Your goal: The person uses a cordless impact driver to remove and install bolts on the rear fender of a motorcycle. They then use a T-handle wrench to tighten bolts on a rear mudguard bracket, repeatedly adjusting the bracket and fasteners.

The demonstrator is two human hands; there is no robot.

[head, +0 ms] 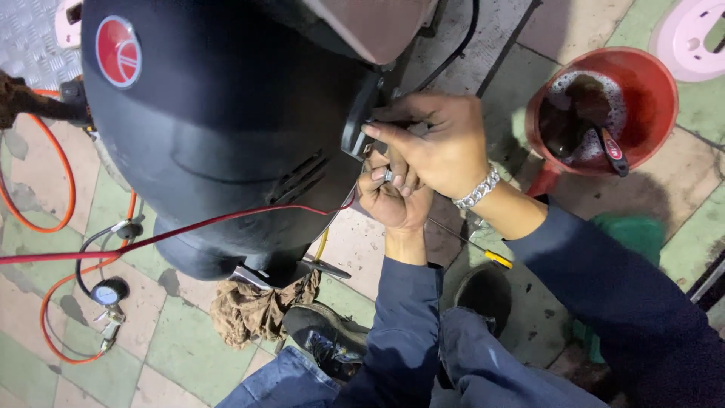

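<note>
Both hands work at the black scooter body's (226,128) edge. The right hand (438,143) pinches a small black fitting (361,128); the left hand (393,196), at its 6 o'clock, pinches a small metal fastener (387,175). A slip could drop it onto the tiled floor (189,355).

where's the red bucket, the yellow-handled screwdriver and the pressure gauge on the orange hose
red bucket (655,97): head view, on its inner right wall.
yellow-handled screwdriver (498,259): head view, on the yellow handle, on the floor.
pressure gauge (109,291): head view, on its round dial face.
</note>
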